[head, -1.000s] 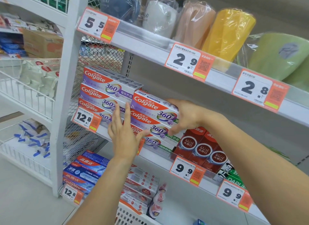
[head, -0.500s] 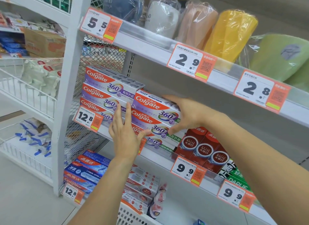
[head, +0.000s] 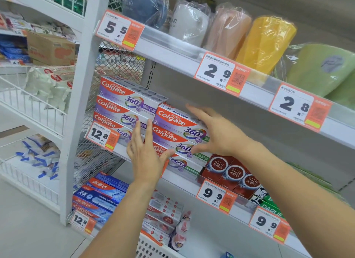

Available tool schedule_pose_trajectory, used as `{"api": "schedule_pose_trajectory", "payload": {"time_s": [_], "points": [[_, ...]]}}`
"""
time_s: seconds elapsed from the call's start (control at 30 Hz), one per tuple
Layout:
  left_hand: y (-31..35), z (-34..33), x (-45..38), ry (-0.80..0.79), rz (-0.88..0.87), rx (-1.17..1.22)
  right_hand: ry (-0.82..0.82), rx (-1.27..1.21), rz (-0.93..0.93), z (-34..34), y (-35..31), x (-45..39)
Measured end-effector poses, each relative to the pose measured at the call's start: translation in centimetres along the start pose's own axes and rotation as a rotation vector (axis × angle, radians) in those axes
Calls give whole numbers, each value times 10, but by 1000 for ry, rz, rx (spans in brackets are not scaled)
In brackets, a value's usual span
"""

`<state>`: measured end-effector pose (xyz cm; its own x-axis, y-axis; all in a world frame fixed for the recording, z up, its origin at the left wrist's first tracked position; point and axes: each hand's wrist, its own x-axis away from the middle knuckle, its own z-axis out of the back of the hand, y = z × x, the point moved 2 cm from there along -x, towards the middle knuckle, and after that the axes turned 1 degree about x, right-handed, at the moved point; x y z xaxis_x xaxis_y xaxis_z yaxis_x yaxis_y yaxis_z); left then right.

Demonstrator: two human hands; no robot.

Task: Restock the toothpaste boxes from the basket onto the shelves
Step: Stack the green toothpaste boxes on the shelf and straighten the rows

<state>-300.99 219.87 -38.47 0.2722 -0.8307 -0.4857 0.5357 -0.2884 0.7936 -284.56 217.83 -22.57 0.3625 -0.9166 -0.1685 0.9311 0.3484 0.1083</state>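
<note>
Toothpaste boxes (head: 178, 121) red-purple-white; price tags (head: 219, 71) orange-white; cup (head: 265, 44) yellow.

Purple-and-red toothpaste boxes (head: 178, 131) stacked flat in two piles on middle shelf (head: 184, 178); white basket (head: 151, 248) below.

Our right hand (head: 221, 134) has let go of the top Colgate box (head: 178, 119) of the right-hand stack; a second ago its fingers wrapped the box's end, now they are spread open just beside it. Our left hand (head: 146, 152) has shifted slightly right.
</note>
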Motion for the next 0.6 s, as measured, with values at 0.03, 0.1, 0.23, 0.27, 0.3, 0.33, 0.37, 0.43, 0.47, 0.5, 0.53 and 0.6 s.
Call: {"api": "schedule_pose_trajectory", "payload": {"time_s": [0.03,0.1,0.23,0.27,0.3,0.33,0.37,0.43,0.47,0.5,0.53,0.6], "points": [[1,1,0,6,-3,2,75,69,34,-3,-8,6],[1,2,-1,18,-1,3,147,184,48,-14,-18,15],[-6,6,-2,62,42,2,172,195,-47,-28,-10,21],[-8,6,-2,67,46,-2,166,185,-44,-27,-8,20],[-9,6,-2,69,52,4,161,172,-41,-26,-7,19],[-11,5,-2,71,59,21,155,151,-44,-24,-7,17],[-11,5,-2,76,67,38,150,133,-49,-23,-7,16],[-11,5,-2,92,81,60,144,126,-54,-23,-6,16],[-10,5,-3,95,92,73,142,128,-56,-23,-6,17],[-9,5,-3,95,105,90,143,126,-57,-23,-6,17],[-8,4,-4,94,118,107,145,123,-57,-23,-7,18],[-8,5,-6,92,138,133,148,122,-55,-23,-8,18]]}}
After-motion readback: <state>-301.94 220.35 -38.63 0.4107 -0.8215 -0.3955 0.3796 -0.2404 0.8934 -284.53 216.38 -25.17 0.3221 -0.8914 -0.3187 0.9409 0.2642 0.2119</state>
